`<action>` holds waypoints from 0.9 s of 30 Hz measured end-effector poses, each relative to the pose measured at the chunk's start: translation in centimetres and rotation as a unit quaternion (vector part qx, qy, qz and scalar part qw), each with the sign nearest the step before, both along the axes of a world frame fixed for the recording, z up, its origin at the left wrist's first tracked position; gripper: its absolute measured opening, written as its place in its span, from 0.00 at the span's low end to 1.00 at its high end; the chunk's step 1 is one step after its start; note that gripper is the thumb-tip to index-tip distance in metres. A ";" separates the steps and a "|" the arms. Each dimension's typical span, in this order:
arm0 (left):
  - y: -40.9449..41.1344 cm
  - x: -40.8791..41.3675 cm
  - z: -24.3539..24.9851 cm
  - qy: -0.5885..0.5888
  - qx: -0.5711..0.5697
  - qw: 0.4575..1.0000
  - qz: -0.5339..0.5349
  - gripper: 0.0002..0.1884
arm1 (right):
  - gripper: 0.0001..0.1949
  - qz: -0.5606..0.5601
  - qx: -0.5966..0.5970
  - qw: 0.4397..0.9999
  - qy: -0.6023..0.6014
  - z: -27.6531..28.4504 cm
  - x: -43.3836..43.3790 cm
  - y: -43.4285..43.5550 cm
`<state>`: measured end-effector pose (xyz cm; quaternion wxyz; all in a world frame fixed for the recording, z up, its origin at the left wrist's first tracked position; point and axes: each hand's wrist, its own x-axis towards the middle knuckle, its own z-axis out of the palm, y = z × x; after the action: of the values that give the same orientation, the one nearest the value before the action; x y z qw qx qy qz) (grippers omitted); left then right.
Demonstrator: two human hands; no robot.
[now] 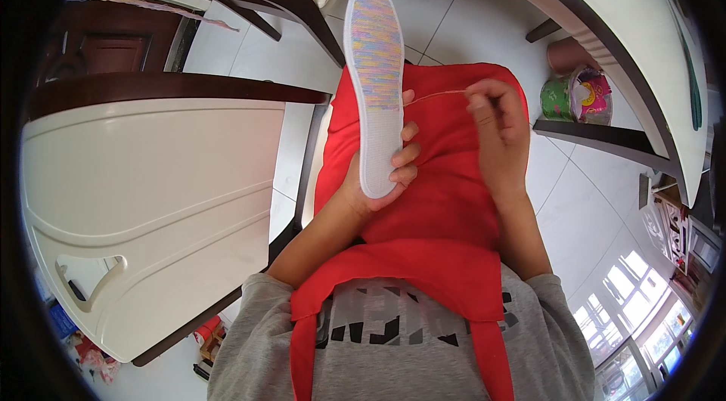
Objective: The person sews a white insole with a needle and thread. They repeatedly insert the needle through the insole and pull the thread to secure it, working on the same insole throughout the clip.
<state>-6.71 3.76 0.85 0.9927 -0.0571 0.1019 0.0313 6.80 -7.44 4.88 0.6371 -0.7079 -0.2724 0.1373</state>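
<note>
A white shoe insole (pixel 381 151) stands nearly lengthwise above my lap, its far part covered in rows of pastel multicoloured stitching (pixel 375 44). The heel end is plain white mesh. My left hand (pixel 400 166) grips the insole from behind, with fingertips curled round its right edge. A thin thread (pixel 434 96) runs from that edge, near the last stitched rows, across to my right hand (pixel 499 129). Thumb and index finger of this hand are pinched together at the thread's end. Whether a needle is between them is too small to tell.
A red apron (pixel 442 185) covers my lap. To the left stands a cream chair back (pixel 159 168) with dark wood trim; multicoloured yarn strands (pixel 153 7) hang over dark wood beyond. At right are a white table edge (pixel 641 15) and a green-and-pink container (pixel 575 96).
</note>
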 end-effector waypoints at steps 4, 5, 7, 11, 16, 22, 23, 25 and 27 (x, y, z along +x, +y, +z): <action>0.1 0.2 0.6 -0.005 -0.054 0.998 -0.010 0.23 | 0.06 0.069 -0.007 0.996 -0.049 0.8 -1.1 0.5; 0.0 0.2 0.6 -0.012 -0.063 0.998 -0.016 0.23 | 0.06 0.080 -0.002 0.994 -0.072 0.9 -1.1 0.7; -0.1 0.1 0.6 -0.024 -0.080 0.996 -0.027 0.24 | 0.07 0.100 0.006 0.988 -0.117 1.1 -1.0 0.9; -0.1 0.0 0.3 -0.040 -0.099 0.993 -0.049 0.24 | 0.12 0.084 0.022 0.996 -0.017 1.6 -2.1 1.3; -0.2 0.0 0.2 -0.033 -0.105 0.992 -0.053 0.24 | 0.17 0.103 -0.007 0.995 0.007 1.7 -2.4 1.3; -0.2 0.0 0.0 -0.040 -0.112 0.991 -0.055 0.25 | 0.16 0.087 -0.012 0.996 -0.033 1.1 -2.3 1.6; -0.1 0.1 0.0 -0.042 -0.112 0.991 -0.057 0.25 | 0.16 0.087 -0.013 0.996 -0.030 1.1 -2.3 1.6; -0.1 0.1 0.0 -0.043 -0.114 0.991 -0.060 0.25 | 0.16 0.084 -0.016 0.996 -0.023 1.0 -2.3 1.5; -0.2 0.1 0.0 -0.040 -0.118 0.990 -0.061 0.25 | 0.16 0.083 -0.022 0.996 -0.021 1.0 -2.3 1.5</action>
<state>-6.62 3.57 0.87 0.9823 -0.1688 0.0682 -0.0437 4.52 -5.97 5.91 0.6021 -0.6990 -0.3407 0.1811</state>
